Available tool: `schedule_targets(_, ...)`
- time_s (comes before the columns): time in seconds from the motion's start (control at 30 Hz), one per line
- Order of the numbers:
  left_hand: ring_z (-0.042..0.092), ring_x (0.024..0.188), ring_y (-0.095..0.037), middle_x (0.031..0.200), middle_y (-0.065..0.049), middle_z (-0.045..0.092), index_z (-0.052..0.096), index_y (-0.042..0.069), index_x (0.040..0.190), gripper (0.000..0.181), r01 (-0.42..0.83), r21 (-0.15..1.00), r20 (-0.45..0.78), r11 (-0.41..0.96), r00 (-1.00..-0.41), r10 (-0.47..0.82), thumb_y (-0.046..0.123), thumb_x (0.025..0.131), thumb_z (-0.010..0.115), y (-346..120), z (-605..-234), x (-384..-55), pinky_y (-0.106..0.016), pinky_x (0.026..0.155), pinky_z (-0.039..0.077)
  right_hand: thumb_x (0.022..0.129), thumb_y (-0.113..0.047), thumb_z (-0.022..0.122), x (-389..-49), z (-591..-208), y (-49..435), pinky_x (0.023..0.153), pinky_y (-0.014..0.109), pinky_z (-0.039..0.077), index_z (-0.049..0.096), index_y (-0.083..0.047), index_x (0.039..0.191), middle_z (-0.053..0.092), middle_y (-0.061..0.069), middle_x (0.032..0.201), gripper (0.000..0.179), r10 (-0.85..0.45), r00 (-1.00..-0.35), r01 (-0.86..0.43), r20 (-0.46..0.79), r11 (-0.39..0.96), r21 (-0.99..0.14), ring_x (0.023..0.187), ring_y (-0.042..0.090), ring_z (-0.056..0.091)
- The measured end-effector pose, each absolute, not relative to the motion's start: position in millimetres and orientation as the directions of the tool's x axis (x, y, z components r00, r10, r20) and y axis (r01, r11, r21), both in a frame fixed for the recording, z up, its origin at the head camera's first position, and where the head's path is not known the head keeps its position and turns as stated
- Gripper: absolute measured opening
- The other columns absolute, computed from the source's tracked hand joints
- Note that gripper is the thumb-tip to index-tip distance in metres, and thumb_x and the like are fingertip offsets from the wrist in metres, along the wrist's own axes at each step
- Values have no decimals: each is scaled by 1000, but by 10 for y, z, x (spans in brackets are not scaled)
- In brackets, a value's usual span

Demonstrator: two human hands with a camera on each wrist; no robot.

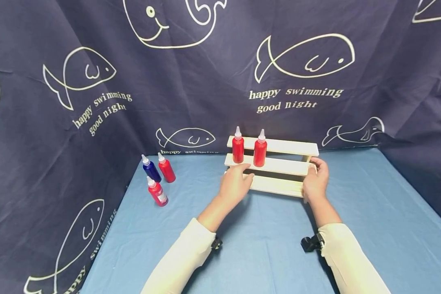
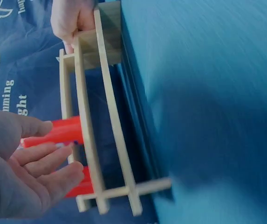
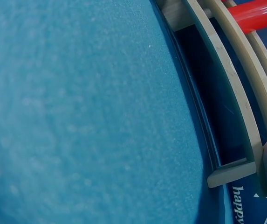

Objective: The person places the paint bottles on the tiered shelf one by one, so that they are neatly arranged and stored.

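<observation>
Two red bottles (image 1: 260, 154) near the left hand (image 1: 236, 184), fingers (image 2: 62, 183) parted — right hand (image 1: 316, 182), fingers (image 1: 321, 164) clamped on the rack (image 1: 284, 166)

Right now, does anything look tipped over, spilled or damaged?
Nothing stands out: the two red bottles on the wooden rack stand upright, the three bottles at left stand too, and no spill or damage shows.

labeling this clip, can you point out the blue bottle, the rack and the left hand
blue bottle (image 1: 152, 171): head view, on the body below its clear nozzle
rack (image 1: 284, 165): head view, on a bare part of the middle shelf
left hand (image 1: 235, 186): head view, on the back of the hand
</observation>
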State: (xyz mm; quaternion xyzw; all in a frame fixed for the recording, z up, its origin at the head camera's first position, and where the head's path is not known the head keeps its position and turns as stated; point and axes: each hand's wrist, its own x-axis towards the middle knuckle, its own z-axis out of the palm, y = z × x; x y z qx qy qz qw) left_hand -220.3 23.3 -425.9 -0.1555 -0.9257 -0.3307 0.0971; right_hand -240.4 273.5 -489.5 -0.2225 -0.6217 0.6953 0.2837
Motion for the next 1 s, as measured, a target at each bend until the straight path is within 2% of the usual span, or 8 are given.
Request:
schedule_targets(0.2,74,117,-28,120,-8,80,78,10,119,25,455,523,377,721,-882,283,19,96,75,-41,-4133,-2070,-45,100,59,109,-3,43,-2398,-4904,2730,90,26,48,57,-26,110,54,-5,106,27,667,-744,-109,36,-68,-992,99,14,57)
schedule_targets(0.4,75,110,-31,116,-6,81,80,9,113,21,510,451,438,732,-842,316,16,94,76,-283,-4032,-1957,-49,96,57,109,-4,44,-2395,-4913,2735,94,30,46,58,-22,114,53,-7,106,24,662,-749,-92,40,-43,-995,99,11,55)
schedule_targets(0.53,75,110,-31,116,-6,80,80,9,110,19,511,403,452,759,-833,320,17,94,76,-422,-3999,-1943,-50,96,57,109,-4,44,-2402,-4925,2764,94,31,45,58,-20,117,53,-8,106,23,665,-745,-97,48,-37,-995,99,11,54)
schedule_targets(0.77,71,118,-33,119,-9,78,79,8,112,21,470,344,419,812,-852,316,20,95,75,-744,-3984,-2015,-51,103,56,110,-6,44,-2405,-4936,2796,90,22,42,59,-14,122,52,-13,106,21,672,-738,-100,56,-26,-995,97,5,51)
schedule_targets(1.0,68,123,-37,119,-13,77,78,4,111,22,447,281,490,849,-828,273,17,93,77,-1157,-3961,-2075,-52,113,50,110,-6,44,-2415,-4925,2772,87,21,43,60,-15,120,52,-14,104,21,671,-740,-95,49,-31,-995,96,5,52)
